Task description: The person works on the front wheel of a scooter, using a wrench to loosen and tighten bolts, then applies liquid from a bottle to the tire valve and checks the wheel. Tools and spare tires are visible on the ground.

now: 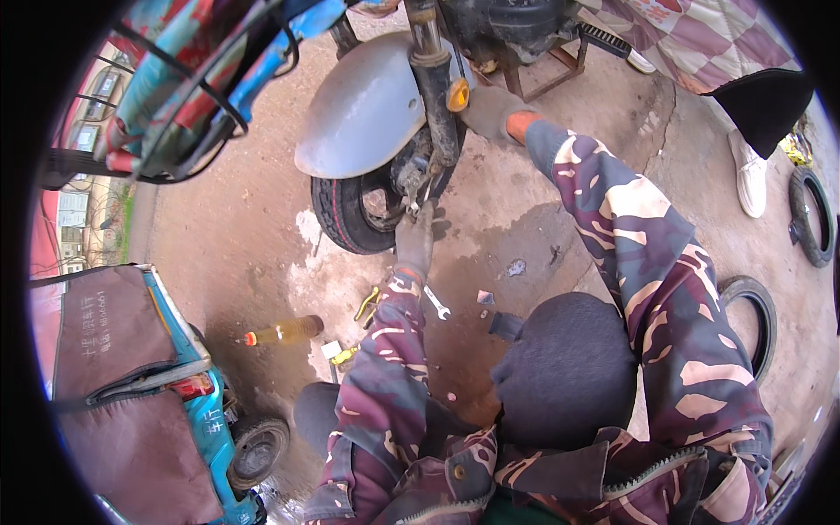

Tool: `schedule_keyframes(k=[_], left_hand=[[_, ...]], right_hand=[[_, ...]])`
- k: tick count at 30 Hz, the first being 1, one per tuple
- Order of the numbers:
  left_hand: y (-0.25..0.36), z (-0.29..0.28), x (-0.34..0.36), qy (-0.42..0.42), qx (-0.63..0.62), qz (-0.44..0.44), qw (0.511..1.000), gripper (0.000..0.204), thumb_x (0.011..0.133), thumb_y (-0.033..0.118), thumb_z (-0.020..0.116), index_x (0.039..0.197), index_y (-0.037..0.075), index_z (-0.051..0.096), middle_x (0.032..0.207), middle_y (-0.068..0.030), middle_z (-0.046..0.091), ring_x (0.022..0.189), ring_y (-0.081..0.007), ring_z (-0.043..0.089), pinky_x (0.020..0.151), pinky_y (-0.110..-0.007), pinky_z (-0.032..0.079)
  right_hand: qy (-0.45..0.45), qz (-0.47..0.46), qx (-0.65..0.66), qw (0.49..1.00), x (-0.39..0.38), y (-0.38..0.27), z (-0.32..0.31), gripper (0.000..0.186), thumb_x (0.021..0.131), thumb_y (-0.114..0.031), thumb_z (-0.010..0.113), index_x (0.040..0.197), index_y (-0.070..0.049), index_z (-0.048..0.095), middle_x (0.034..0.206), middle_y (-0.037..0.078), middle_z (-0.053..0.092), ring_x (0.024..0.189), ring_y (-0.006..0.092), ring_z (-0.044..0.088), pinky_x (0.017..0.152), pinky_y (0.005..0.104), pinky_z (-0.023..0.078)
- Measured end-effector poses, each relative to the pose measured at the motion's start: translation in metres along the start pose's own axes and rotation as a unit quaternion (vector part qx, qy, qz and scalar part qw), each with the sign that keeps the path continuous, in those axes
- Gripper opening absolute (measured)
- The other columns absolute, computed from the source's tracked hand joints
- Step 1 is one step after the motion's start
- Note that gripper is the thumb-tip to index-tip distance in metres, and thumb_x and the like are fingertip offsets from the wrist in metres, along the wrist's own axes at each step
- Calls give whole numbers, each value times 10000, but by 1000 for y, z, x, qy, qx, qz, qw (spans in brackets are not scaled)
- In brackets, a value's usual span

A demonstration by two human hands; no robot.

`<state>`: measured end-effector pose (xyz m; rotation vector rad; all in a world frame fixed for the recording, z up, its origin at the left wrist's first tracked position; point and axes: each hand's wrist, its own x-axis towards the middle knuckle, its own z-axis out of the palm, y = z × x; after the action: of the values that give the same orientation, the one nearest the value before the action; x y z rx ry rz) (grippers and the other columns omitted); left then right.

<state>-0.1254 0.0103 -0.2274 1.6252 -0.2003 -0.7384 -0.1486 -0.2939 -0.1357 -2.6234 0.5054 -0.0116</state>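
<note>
One black rubber-tyred wheel (334, 212), ahead and left of the grey-gloved left hand (416, 239).
Left: nearer its metal hub (409, 179), fingers part-curled (hold unclear). Grey-gloved right hand (487, 114): beside dark metal fork (433, 92), closure hidden.

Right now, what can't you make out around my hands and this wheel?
In the head view:
Right hand: fingers partly hidden behind the fork.
Wheel: top covered by the grey fender.
Fork's upper end: cut off by the top edge.
What the left hand may grip: too small to tell.
</note>
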Motion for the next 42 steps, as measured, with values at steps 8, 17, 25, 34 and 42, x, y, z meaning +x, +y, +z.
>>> schedule_keyframes(k=[8,17,25,34,42], left_hand=[[-4,1,-5,1,-42,48,998,301,1089,226,613,1097,-71,663,927,-139,718,732,-204,706,654,-343,604],[14,10,-18,18,-54,6,998,359,1072,263,631,1145,-88,645,972,-179,729,785,-267,741,706,-386,637],[-17,-14,-41,-41,20,-90,995,456,1088,365,614,1219,-69,664,1043,-181,748,887,-279,750,826,-402,633],[-117,-60,-74,-33,153,-141,977,350,1046,274,686,1179,-48,724,993,-78,762,799,-135,691,714,-315,557],[-119,-134,-71,159,328,-114,924,547,1014,480,643,1093,-43,781,948,-243,775,929,-371,756,871,-450,557]], right_hand=[[56,-113,-104,987,30,10,12,372,1035,-314,477,1173,-114,759,1133,187,771,1059,402,734,902,487,594],[78,-58,-33,995,4,7,12,386,1014,-345,502,1113,-61,744,1072,269,745,1049,434,714,899,510,563],[111,12,100,989,-13,2,37,441,1029,-362,506,1046,14,735,1044,272,746,978,491,709,888,545,550],[-105,178,366,908,-99,17,125,459,1024,-432,623,933,8,720,774,76,684,636,149,634,601,335,526],[-168,198,271,927,-120,32,129,449,967,-444,657,899,-11,757,697,74,672,553,180,610,534,360,487]])
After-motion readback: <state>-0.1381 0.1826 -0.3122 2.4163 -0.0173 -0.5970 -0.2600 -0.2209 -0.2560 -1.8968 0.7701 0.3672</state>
